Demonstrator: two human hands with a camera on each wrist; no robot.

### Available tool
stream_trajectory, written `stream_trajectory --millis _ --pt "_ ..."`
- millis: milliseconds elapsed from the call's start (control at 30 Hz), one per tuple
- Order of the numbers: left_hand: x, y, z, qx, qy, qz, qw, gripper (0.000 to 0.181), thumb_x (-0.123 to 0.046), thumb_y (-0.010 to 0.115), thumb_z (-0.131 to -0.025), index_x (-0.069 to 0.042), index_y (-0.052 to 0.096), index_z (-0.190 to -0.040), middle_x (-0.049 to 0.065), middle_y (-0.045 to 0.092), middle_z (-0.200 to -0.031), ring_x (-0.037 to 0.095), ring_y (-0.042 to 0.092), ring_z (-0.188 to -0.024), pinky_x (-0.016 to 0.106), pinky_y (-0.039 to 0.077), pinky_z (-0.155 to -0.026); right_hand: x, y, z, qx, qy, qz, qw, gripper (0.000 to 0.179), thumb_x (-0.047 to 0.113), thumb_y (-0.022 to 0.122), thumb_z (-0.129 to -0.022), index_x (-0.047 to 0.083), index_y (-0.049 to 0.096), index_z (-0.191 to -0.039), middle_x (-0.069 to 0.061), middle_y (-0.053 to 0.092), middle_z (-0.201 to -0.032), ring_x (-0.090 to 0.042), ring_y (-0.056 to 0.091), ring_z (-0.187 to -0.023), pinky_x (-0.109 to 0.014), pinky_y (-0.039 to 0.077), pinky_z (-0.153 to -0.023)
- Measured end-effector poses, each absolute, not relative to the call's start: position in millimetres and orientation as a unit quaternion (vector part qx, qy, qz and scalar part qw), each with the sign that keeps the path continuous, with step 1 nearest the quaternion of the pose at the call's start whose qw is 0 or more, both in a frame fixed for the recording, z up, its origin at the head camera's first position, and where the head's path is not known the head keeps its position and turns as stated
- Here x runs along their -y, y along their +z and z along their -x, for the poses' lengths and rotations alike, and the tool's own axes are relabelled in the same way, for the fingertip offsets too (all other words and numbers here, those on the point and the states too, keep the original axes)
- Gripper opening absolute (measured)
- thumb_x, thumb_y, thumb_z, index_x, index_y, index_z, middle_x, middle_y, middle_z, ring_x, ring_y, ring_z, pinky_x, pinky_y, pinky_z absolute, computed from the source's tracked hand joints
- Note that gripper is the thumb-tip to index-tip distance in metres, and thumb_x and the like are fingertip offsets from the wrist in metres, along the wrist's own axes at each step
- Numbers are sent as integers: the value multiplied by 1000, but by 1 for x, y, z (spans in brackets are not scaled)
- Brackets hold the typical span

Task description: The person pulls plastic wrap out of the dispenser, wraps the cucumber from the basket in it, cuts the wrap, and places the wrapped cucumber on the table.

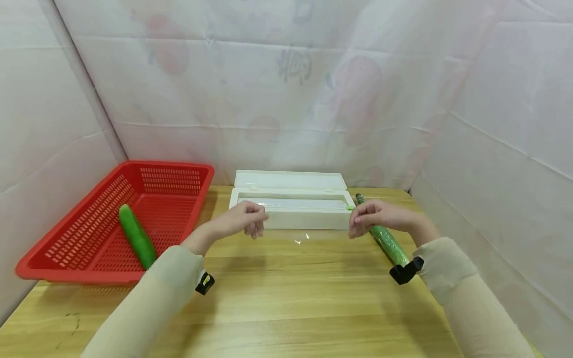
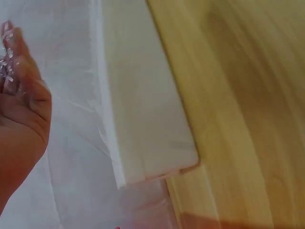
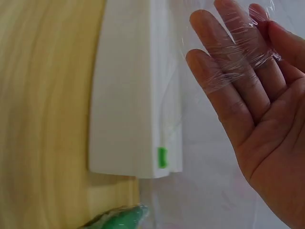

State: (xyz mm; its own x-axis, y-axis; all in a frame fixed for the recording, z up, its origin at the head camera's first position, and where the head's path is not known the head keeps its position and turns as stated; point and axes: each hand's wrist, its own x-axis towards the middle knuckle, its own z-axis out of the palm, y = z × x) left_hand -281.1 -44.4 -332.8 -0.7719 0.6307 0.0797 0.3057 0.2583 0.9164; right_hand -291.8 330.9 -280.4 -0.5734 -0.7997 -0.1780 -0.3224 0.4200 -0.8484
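Note:
A thin sheet of clear cling film [image 1: 301, 235] spans between my two hands, in front of a white cling film dispenser box [image 1: 309, 220] whose lid stands raised. My left hand [image 1: 241, 218] grips the film's left side with bent fingers. On the other side, my right hand [image 1: 378, 217] pinches the film between thumb and index finger. In the right wrist view, crinkled film lies over the remaining fingers [image 3: 240, 102], which are fairly straight. The left wrist view shows shiny film bunched at the left fingertips [image 2: 8, 64].
A red plastic basket [image 1: 80, 277] at the left holds a green cucumber [image 1: 136, 234]. Right of the box, partly behind the right hand, lies a cucumber wrapped in film [image 1: 388, 243]. A green tab [image 3: 162, 157] sits on the box's right end. Pale cloth walls [image 1: 277, 99] enclose the wooden table [image 1: 295, 303].

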Motion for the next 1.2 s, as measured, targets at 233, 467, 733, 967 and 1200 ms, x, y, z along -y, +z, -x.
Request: stream_trajectory --millis 233,467,733,967,1200 --pt "41 -363 269 -829 404 -335 194 26 -8 53 -82 -14 40 -61 -5 49 -61 8 52 -63 26 45 -63 -323 -313 285 -816 -360 324 315 26 13 48 -97 -9 62 -98 -16 70 -99 -20 68 -94 -29 53 -85" --pt "41 -390 266 -848 337 -385 136 28 1 61 -73 -13 41 -59 -10 36 -59 2 35 -58 16 30 -57 -318 -348 276 -834 -346 327 280 25 11 47 -96 -6 66 -94 -24 66 -97 -13 65 -91 -22 50 -85" --pt "44 -418 264 -844 346 -397 102 21 7 66 -68 -8 51 -65 -7 45 -66 4 41 -66 17 37 -60 -320 -374 269 -877 -285 323 215 21 18 54 -94 8 72 -91 -9 71 -100 -7 63 -92 -23 48 -81" --pt "46 -429 266 -841 330 -422 71 13 2 68 -72 -9 61 -74 -3 53 -80 -1 46 -71 15 46 -64 -312 -389 262 -910 -199 339 129 15 21 61 -89 15 73 -82 -6 71 -99 -23 65 -96 -32 53 -81" --pt "45 -427 263 -856 287 -428 39 13 -6 73 -71 -14 65 -76 -6 54 -83 2 47 -76 21 40 -78 -308 -396 257 -913 -145 366 105 11 9 71 -78 18 70 -73 5 63 -90 -8 58 -84 -24 50 -74"
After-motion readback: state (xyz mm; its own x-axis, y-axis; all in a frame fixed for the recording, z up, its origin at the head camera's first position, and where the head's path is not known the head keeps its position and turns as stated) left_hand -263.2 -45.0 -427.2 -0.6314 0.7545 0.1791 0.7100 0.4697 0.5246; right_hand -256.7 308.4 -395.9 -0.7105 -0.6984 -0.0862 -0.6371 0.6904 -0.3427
